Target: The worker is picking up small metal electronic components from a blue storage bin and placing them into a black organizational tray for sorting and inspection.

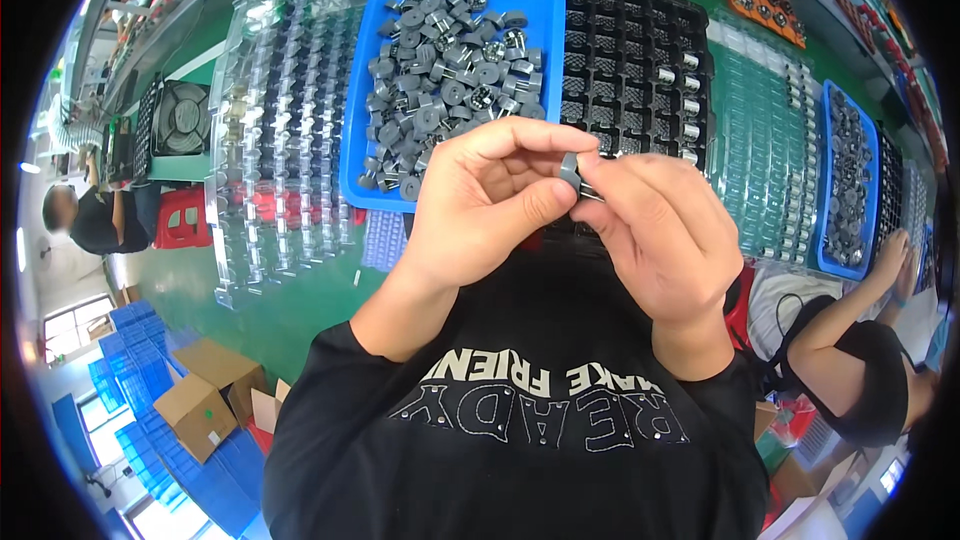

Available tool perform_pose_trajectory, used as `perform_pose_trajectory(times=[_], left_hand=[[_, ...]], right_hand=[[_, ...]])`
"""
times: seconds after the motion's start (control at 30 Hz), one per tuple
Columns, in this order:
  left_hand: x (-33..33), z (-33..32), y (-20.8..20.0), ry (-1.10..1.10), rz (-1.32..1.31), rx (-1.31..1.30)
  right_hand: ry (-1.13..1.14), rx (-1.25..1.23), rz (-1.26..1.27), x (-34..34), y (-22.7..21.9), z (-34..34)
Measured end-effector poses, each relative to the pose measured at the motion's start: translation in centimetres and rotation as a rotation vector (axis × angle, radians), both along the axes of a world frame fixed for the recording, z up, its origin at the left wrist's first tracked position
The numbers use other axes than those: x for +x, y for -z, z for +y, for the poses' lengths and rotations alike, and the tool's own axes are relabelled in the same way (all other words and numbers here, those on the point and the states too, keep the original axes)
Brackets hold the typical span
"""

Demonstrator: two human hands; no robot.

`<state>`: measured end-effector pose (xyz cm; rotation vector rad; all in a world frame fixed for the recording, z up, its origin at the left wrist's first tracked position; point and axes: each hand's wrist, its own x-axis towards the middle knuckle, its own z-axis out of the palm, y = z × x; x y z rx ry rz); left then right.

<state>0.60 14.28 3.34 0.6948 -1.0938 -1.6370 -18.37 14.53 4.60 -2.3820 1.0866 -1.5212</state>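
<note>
In front of my chest, my left hand [465, 205] pinches a small grey round plastic part [570, 166] between thumb and forefinger. Thin metal pins [590, 195] stick out from its right side. The fingertips of my right hand [665, 235] close in on the same part from the right, touching it and its pins. Whether the right fingers also hold a separate small piece is hidden. Just beyond my hands, a blue bin [353, 120] is heaped with similar grey parts [430, 70]. Beside it lies a black compartment tray [640, 10] with silvery pieces [690, 83] along its right columns.
Clear plastic trays [285, 120] are stacked on the left, and another clear tray [750, 130] lies right of the black one. A second blue bin [828, 190] stands farther right, near a co-worker's arm [850, 310]. Cardboard boxes [200, 405] sit at the lower left.
</note>
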Motion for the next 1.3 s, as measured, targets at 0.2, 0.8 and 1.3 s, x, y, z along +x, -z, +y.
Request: perform_pose_trajectory(times=[0.2, 0.8, 1.3], left_hand=[[-1.2, 0.9, 0.2, -0.101, -0.093, -0.111], [2.9, 4.2, 2.9, -0.283, -0.504, 0.089], [7.7, -1.3, 3.4, -0.419, -0.457, -0.093]], right_hand=[[-0.167, 0.432, -0.422, -0.8, 1.9, 0.4], [0.275, 0.433, 0.651, -8.6, 7.2, -10.1], [0.428, 1.089, -1.369, -22.6, 8.0, -32.3]])
